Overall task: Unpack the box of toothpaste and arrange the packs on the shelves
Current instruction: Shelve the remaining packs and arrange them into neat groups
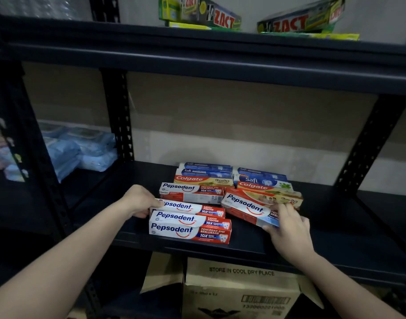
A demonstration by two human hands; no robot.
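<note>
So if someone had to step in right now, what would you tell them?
Left hand grips the end of a Pepsodent pack in the front left pile.
Right hand holds a tilted Pepsodent pack on the right pile.
Done: Safi packs and Colgate packs lie on the middle shelf.
Left: square up both piles; check the open carton below, contents unseen.

both hands extended forward, fingers curled
</note>
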